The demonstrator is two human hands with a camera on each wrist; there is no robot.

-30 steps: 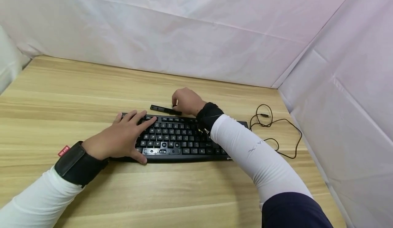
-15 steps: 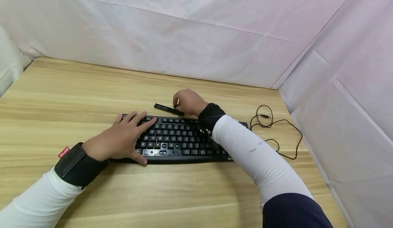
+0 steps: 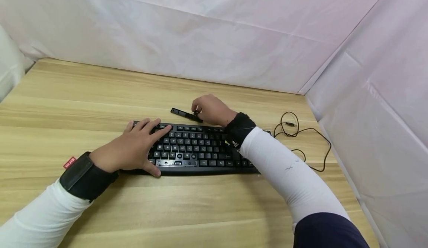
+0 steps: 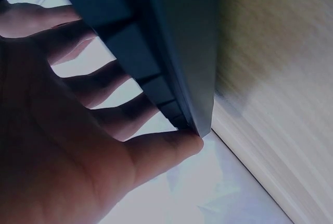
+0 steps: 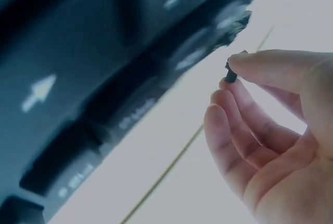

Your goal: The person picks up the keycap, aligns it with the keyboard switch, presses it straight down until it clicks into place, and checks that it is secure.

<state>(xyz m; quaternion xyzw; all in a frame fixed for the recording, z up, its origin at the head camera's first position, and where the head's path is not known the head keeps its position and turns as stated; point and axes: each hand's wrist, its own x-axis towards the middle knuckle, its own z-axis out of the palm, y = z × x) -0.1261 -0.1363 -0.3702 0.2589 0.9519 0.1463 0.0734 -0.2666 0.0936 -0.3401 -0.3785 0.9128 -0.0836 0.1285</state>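
Observation:
A black keyboard (image 3: 187, 170) lies in the middle of the table in the head view. Its space bar slot is bare, and a couple of places in the row above show round posts without caps. My left hand (image 3: 135, 149) rests spread over its left end, thumb at the front edge; the left wrist view shows that thumb (image 4: 166, 153) against the keyboard's corner. Behind the keyboard, my right hand (image 3: 214, 110) pinches a small black piece (image 5: 230, 73), possibly a keycap, between thumb and forefinger. A loose black space bar (image 3: 184, 114) lies under those fingertips.
A thin black cable (image 3: 324, 159) with a plug lies in loops on the wooden table (image 3: 100, 95) right of the keyboard. White cloth (image 3: 200, 29) hangs along the table's back and right sides.
My right hand has shifted a little to the right, still pinching the small piece. The loose space bar has slid right with it and tilted slightly. The left hand stays put.

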